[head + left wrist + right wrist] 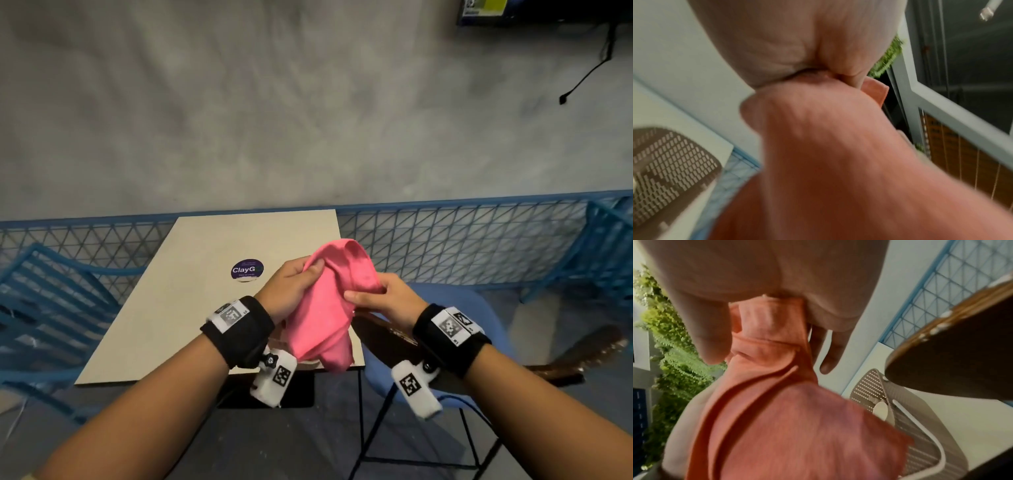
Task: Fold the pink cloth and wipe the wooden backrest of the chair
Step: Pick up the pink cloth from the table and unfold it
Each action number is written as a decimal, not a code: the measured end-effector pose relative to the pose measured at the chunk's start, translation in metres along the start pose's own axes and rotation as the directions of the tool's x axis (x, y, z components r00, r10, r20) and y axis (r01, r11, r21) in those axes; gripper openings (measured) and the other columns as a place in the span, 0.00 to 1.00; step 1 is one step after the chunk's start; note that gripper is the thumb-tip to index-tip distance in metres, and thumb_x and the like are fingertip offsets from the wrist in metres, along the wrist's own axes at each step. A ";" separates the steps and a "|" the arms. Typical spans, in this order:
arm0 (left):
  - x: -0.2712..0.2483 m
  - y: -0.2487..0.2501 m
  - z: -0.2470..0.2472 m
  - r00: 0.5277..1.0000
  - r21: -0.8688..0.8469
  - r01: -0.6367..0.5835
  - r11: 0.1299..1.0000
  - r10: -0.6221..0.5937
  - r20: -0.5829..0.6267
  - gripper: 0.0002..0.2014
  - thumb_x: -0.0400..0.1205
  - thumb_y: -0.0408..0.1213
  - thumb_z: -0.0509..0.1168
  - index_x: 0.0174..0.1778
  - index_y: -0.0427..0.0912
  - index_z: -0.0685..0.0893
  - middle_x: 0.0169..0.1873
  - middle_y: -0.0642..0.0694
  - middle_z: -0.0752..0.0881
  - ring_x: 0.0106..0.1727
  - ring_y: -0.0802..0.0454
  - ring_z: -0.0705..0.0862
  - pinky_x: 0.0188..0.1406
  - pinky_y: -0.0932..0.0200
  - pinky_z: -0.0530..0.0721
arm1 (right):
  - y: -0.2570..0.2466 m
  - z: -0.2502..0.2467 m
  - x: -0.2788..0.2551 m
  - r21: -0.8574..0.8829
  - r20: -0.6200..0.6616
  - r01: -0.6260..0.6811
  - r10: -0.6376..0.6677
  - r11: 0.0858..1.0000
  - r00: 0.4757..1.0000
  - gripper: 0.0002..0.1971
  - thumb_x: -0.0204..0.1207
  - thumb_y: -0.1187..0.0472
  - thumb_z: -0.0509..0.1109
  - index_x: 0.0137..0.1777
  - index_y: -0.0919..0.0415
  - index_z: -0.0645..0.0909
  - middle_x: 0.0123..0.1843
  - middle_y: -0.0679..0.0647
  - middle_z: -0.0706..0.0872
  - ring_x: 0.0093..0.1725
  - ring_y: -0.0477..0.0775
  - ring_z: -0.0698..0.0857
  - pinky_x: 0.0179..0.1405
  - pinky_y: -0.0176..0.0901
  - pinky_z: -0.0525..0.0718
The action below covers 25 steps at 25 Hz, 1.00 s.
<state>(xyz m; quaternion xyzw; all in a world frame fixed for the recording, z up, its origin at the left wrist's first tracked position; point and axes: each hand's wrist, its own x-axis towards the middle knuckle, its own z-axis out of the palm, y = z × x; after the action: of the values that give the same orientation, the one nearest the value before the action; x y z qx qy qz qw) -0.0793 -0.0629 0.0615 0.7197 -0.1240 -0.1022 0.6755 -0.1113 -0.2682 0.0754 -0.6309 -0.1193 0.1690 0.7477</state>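
Note:
A pink cloth (325, 308) hangs bunched in the air above the table's near right corner. My left hand (291, 287) grips its upper left edge, thumb on top. My right hand (373, 298) pinches its right side. The cloth (838, 162) fills the left wrist view, and its folds (777, 402) drape down under my fingers in the right wrist view. The chair's dark wooden backrest (582, 356) curves just below my right wrist, over a blue seat (479, 308). The backrest (951, 361) is also at the right of the right wrist view.
A beige table (171, 308) with a round purple sticker (247, 270) stands in front. A brown perforated basket (900, 418) lies on it under the cloth. Blue mesh fencing (445, 240) runs behind, and blue slatted chairs (51, 308) stand at left and far right.

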 end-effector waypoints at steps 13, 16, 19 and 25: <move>-0.009 -0.013 0.093 0.993 -0.177 0.068 0.982 -0.084 -0.084 0.10 0.86 0.37 0.63 0.45 0.38 0.86 0.38 0.44 0.89 0.41 0.51 0.84 0.43 0.59 0.82 | -0.014 -0.041 -0.058 -0.005 -0.224 0.204 -0.200 0.979 0.954 0.14 0.74 0.64 0.72 0.56 0.73 0.83 0.49 0.64 0.88 0.47 0.58 0.85 0.50 0.52 0.84; -0.011 -0.011 0.099 0.996 -0.026 -0.022 0.999 0.020 -0.084 0.06 0.84 0.40 0.66 0.45 0.42 0.84 0.40 0.48 0.84 0.41 0.57 0.79 0.43 0.59 0.76 | -0.032 -0.050 -0.068 -0.112 -0.202 0.246 -0.265 0.963 0.943 0.11 0.76 0.65 0.71 0.54 0.72 0.83 0.44 0.58 0.89 0.43 0.52 0.86 0.45 0.44 0.85; -0.022 0.005 0.099 0.953 0.142 -0.186 0.972 0.213 -0.216 0.14 0.76 0.51 0.71 0.52 0.51 0.80 0.48 0.50 0.83 0.44 0.58 0.80 0.46 0.60 0.79 | -0.041 -0.056 -0.070 -0.250 -0.193 0.250 -0.301 0.936 0.934 0.05 0.80 0.70 0.69 0.44 0.63 0.82 0.35 0.47 0.86 0.35 0.43 0.82 0.36 0.36 0.82; -0.041 0.030 0.119 0.956 0.432 -0.274 0.859 0.292 0.027 0.14 0.73 0.54 0.76 0.43 0.50 0.81 0.38 0.51 0.90 0.38 0.55 0.88 0.39 0.51 0.87 | -0.041 -0.050 -0.061 -0.292 -0.204 0.142 -0.207 0.946 0.957 0.11 0.80 0.63 0.70 0.44 0.73 0.78 0.33 0.63 0.81 0.32 0.57 0.81 0.33 0.51 0.82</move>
<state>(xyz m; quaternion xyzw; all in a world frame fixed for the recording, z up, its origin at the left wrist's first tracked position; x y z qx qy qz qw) -0.1574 -0.1647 0.0830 0.8267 -0.2344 0.0423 0.5097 -0.1434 -0.3439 0.1094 -0.7307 -0.1089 0.0086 0.6739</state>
